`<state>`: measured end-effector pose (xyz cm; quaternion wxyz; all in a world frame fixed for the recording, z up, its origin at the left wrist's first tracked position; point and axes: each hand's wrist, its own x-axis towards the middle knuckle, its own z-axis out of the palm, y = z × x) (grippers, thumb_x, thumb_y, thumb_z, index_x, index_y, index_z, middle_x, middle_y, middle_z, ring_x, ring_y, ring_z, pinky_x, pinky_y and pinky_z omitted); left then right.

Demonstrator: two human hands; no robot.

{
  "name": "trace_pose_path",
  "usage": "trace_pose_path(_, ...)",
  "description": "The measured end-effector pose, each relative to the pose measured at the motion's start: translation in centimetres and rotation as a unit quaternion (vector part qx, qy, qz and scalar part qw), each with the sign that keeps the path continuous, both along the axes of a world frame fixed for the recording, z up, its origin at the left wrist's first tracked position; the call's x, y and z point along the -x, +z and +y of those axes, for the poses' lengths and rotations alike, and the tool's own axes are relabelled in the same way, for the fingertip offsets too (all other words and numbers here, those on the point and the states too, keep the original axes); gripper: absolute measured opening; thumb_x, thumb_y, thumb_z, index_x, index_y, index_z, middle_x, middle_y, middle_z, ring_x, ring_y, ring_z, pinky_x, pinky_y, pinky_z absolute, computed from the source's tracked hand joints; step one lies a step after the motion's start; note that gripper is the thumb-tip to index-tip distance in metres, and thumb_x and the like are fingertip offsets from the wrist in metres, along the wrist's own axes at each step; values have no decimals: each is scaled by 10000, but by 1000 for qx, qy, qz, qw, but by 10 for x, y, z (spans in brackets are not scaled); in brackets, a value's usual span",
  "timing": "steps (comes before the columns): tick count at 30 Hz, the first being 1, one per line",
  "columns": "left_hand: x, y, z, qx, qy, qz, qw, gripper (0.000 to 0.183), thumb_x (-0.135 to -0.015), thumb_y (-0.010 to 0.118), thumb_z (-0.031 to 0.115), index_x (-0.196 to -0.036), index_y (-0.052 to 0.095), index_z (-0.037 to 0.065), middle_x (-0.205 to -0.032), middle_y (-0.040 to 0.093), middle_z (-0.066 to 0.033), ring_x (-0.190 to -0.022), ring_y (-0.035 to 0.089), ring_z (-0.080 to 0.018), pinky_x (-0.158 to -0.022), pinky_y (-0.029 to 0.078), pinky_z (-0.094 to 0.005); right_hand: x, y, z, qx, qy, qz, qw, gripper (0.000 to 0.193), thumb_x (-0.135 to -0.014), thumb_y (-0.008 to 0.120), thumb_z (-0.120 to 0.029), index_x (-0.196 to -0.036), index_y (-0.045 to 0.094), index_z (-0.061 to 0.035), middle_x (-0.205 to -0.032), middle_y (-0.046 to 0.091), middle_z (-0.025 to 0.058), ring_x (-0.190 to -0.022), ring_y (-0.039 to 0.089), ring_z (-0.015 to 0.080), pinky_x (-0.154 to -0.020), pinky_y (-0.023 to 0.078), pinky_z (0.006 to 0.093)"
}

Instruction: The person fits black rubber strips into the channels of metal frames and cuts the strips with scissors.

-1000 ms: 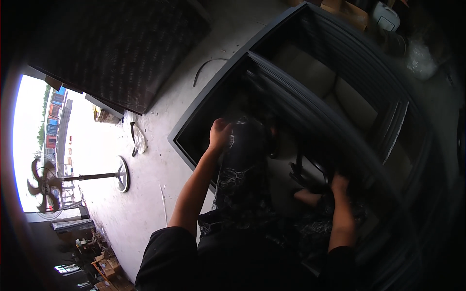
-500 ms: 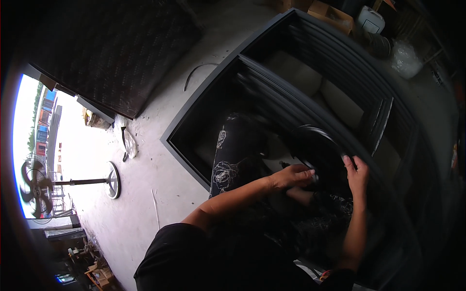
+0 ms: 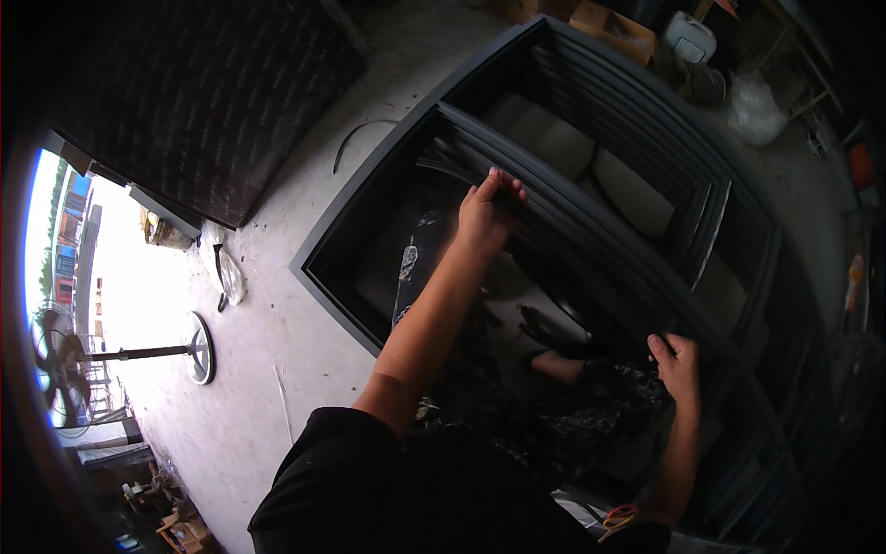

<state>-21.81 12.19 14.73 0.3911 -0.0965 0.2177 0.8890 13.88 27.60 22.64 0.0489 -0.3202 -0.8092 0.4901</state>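
Observation:
A stack of dark grey, divided frames (image 3: 355, 212) surrounds my legs. My left hand (image 3: 489, 210) is raised to the middle bar of the top frame, its fingers curled closed around a thin black flexible strip (image 3: 448, 169). Further right and nearer to me, my right hand (image 3: 678, 365) is closed at the same bar, thumb and fingertips pinched together. It seems to grip the strip too, though the dark there hides most of it. A loose black loop (image 3: 544, 328) hangs inside the near opening, above my foot (image 3: 558, 367).
On the left a pedestal fan (image 3: 65, 360) lies on the pale floor (image 3: 249, 342), by a plastic bag (image 3: 229, 277). A dark printed sheet (image 3: 185, 102) covers the far left. Behind the frames are a cardboard box (image 3: 614, 32), a white jerrycan (image 3: 690, 39) and clear plastic wrap (image 3: 757, 111).
My left hand has moved up and away to the left along the bar, apart from the right one. My right hand has dropped slightly nearer. The view has shifted a little.

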Motion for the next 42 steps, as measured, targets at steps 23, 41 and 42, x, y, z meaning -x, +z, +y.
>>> trace_pose_path(23,20,-50,-5,39,-16,-8,999,312,-1017,467,308,-1037,533,4,-1034,610,-141,-1040,599,-297,-967,491,-440,44,-16,-27,83,-79,-11,993,460,-937,621,-412,-686,605,-26,-579,549,-1,-411,437,38,-378,319,194)
trace_pose_path(41,-110,46,28,155,-280,607,728,341,-899,686,291,-1039,619,-12,-830,638,-79,-777,618,-164,-705,501,-301,169,125,2,240,-192,493,814,383,-953,592,-411,-889,558,-35,-602,452,4,-595,427,114,-648,401,274)
trace_pose_path(42,-94,63,30,224,-211,681,665,383,-881,690,327,-1038,615,-14,-865,647,-148,-807,649,-249,-701,506,-333,158,128,16,259,-202,502,800,376,-948,600,-413,-896,560,-43,-622,463,4,-611,439,119,-665,405,281)
